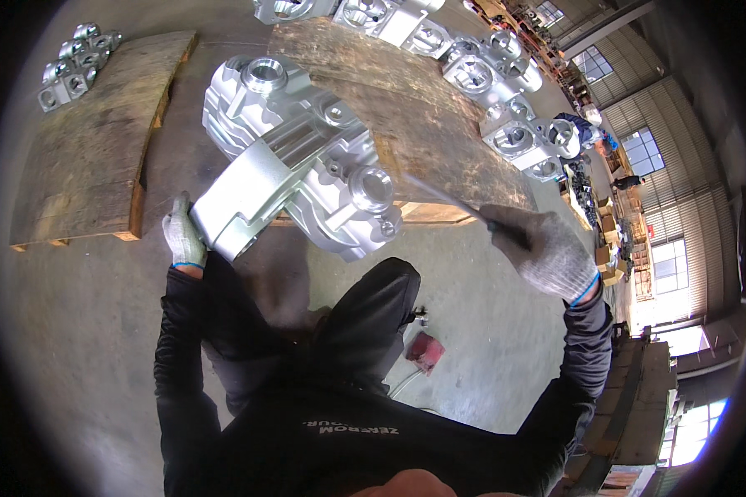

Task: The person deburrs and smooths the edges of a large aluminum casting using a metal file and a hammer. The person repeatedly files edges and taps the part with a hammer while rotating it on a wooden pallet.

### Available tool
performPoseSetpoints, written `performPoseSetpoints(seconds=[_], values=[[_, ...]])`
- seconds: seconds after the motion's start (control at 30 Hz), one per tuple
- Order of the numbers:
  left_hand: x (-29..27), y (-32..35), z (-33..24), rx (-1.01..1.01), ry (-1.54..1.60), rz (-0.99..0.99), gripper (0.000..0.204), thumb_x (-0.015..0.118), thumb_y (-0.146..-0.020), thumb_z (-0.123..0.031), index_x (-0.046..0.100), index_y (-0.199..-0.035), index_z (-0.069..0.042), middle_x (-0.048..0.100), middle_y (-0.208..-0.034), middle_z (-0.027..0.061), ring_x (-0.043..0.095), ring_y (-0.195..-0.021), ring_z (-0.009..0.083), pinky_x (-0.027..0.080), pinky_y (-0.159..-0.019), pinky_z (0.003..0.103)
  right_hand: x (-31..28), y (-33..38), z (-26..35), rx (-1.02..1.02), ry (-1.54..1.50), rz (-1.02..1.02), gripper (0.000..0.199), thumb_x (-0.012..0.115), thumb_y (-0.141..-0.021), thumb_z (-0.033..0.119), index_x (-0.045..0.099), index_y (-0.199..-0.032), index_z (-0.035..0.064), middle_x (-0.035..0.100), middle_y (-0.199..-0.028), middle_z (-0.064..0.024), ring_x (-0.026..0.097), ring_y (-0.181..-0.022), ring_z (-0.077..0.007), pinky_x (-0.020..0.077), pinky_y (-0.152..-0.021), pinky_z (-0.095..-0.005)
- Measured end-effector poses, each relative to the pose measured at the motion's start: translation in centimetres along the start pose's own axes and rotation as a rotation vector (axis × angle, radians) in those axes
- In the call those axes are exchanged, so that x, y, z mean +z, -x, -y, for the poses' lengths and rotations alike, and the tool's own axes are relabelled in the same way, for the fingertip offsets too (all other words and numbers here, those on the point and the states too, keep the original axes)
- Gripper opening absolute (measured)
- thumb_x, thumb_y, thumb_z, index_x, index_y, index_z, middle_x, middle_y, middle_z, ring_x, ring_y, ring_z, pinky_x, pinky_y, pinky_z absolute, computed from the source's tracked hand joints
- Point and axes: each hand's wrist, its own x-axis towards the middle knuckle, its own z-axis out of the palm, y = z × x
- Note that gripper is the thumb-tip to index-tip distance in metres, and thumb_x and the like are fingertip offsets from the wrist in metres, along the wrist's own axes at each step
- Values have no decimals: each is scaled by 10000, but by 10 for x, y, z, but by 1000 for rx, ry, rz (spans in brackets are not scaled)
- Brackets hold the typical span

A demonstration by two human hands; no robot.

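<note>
A large silver metal casting [294, 153] with round bores and ribs lies tilted in front of me, partly over the edge of a wooden pallet [464, 157]. My left hand [182, 234], in a grey knit glove, grips the casting's near left end, with the thumb up along its side. My right hand [545, 251], gloved likewise, is closed around the dark handle of a thin metal rod tool [448, 197]. The rod points left toward the casting, and its tip is blurred near the casting's right side. Whether it touches the casting, I cannot tell.
More silver castings [472, 74] stand along the pallet's far and right edges. A second wooden pallet [83, 166] is at left, with castings [79, 66] beyond it. A red object [424, 353] and a thin hose lie on the floor by my knee. Cardboard boxes [612, 240] stand far right.
</note>
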Motion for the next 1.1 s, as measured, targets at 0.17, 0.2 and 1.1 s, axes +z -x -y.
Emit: performPoseSetpoints(seconds=[0.17, 0.2, 1.1], values=[[-1, -2, 2, 54, -18, 7, 345, 718, -902, -311, 614, -732, -30, 552, -668, 3, 498, -583, 111, 398, -538, 303, 22, -45, 21, -60, 395, -199, 212, 673, -907, 211, 723, -1096, 131, 667, -686, -142, 681, -607, -299, 520, -560, -420], [-1, -2, 2, 34, -1, 22, 342, 723, -895, -316, 619, -756, -22, 560, -680, 16, 500, -586, 117, 406, -546, 303, 25, -54, 25, -187, 375, -289, 165, 688, -882, 230, 722, -1017, 142, 633, -639, -124, 657, -585, -318, 504, -541, -437], [-3, -3, 4, -11, 0, -10, 357, 743, -881, -336, 622, -817, -6, 588, -750, 41, 524, -646, 126, 428, -587, 304, 10, -89, 62, -692, 609, -304, 82, 646, -759, 182, 666, -778, 106, 610, -724, -104, 640, -701, -306, 510, -638, -439]])
